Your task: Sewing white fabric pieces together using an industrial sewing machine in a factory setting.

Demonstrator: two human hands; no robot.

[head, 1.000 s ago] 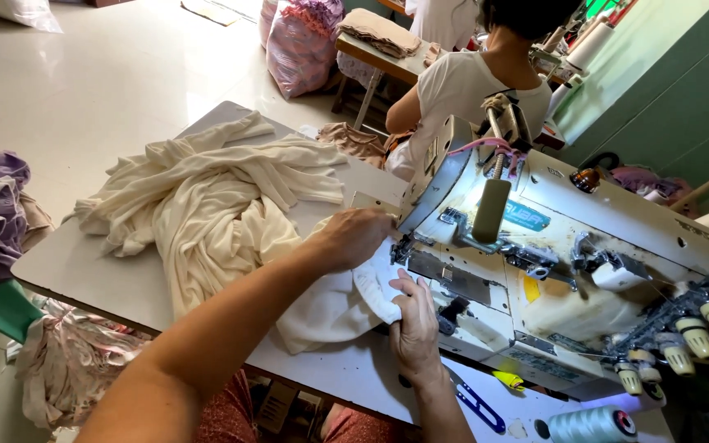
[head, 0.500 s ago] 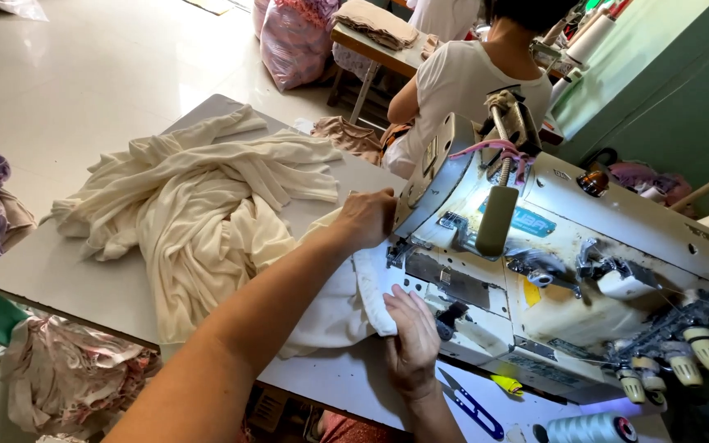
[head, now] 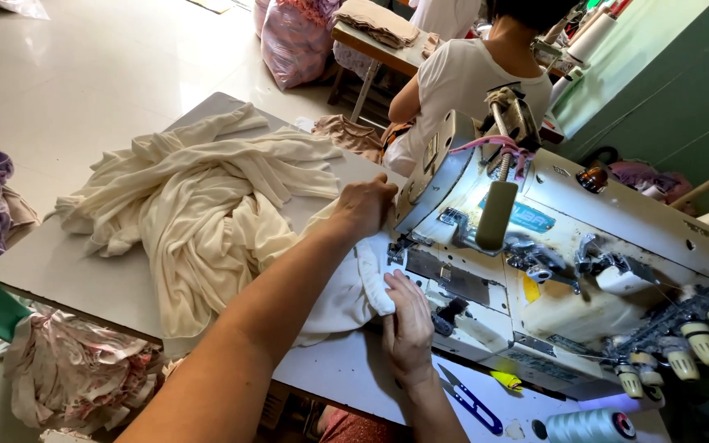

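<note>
Head view shows your left hand (head: 364,207) pressed flat on the cream fabric (head: 207,221) at the sewing machine (head: 535,254) head, while your right hand (head: 408,324) pinches its folded edge just before the needle. Keep that edge flat on the table (head: 59,271) and feed evenly.

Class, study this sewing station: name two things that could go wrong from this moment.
1. The right hand pinches the cream fabric right at the sewing machine feed; its fingers could get caught.
2. The bunched fabric pile on the table may drag or snag, skewing the seam.
</note>
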